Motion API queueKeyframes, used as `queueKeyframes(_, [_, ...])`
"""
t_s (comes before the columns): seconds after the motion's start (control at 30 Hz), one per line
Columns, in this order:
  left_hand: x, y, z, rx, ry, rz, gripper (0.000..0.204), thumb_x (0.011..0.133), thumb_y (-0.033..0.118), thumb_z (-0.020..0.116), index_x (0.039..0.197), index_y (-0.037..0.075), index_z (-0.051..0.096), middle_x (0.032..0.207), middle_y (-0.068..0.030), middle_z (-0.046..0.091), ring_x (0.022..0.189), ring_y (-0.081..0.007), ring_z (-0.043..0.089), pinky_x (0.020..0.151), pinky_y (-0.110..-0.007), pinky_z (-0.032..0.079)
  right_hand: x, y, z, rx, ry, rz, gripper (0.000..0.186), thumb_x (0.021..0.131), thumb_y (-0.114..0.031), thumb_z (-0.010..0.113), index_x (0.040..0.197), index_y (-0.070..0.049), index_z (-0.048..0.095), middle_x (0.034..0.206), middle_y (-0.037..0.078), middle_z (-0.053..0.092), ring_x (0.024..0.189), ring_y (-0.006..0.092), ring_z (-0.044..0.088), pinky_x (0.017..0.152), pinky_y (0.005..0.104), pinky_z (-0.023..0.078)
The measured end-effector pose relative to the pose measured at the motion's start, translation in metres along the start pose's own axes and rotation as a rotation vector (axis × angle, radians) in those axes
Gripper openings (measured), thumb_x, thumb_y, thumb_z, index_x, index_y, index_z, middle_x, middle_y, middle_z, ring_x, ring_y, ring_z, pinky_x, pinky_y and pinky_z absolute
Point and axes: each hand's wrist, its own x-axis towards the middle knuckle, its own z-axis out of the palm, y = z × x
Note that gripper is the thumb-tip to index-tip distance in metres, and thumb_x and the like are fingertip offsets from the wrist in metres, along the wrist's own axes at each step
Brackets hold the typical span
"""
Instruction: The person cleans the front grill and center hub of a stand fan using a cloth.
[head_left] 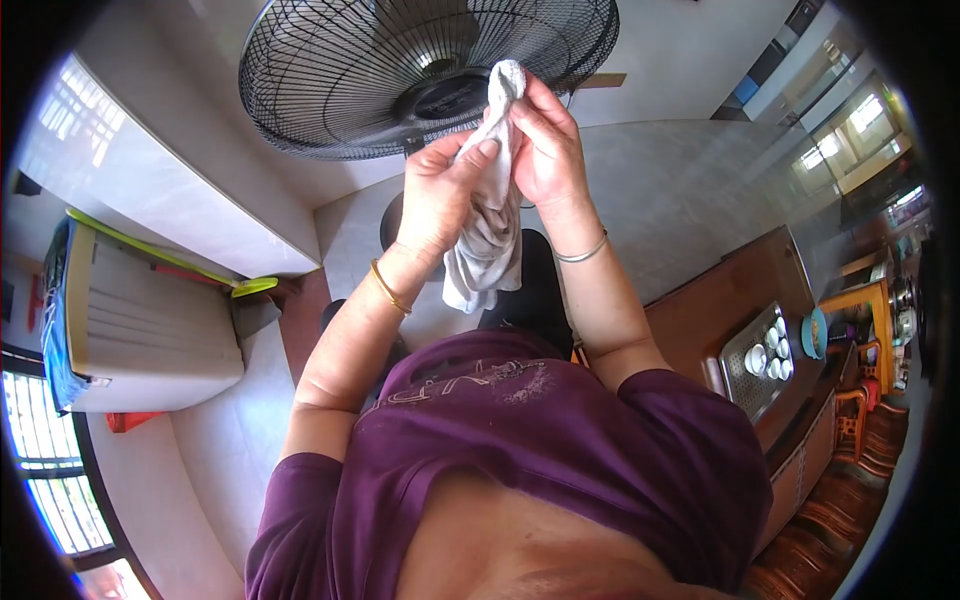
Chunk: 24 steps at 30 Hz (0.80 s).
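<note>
A white cloth (482,255), bunched at its top and hanging in loose folds, is stretched upright between my hands in front of my body. My left hand (440,190) pinches its middle from the left, thumb over the fabric. My right hand (550,155) grips it higher up, near the gathered top end, with thumb and fingers. Just beyond both hands is a large black fan (330,75) with a wire guard, partly hidden by the cloth and hands.
A brown wooden table (760,270) on the right holds a metal tray (738,370) of small white cups and a blue bowl (812,333), near wooden chairs (860,480). A pale bin-like box (150,320) and a yellow-green long-handled object (255,287) are on the left.
</note>
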Motion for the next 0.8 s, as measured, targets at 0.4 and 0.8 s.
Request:
queueKeyframes(0.4, [0.021,0.007,0.029,-0.289,-0.065,-0.006,0.017,0.088,0.004,0.061,0.104,-0.002,0.062,0.091,-0.0046,0.066,0.079,-0.0082,0.06,0.072,-0.022,0.05,0.015,-0.036,0.024,-0.43,0.359,-0.34,0.038,0.089,0.004,0.053,0.127,0.006,0.048,0.117,0.013,0.059,0.101,0.015,0.059,0.088,0.0251,0.048])
queueKeyframes(0.8, [0.065,0.04,0.072,-0.372,-0.138,0.168,0.021,0.087,-0.001,0.059,0.108,-0.005,0.059,0.094,-0.0048,0.063,0.082,-0.0083,0.059,0.075,-0.02,0.049,0.102,-0.087,0.025,-1.268,0.291,-0.85,0.026,0.086,-0.002,0.06,0.112,-0.001,0.064,0.096,0.008,0.066,0.08,0.0091,0.059,0.07,0.0213,0.048])
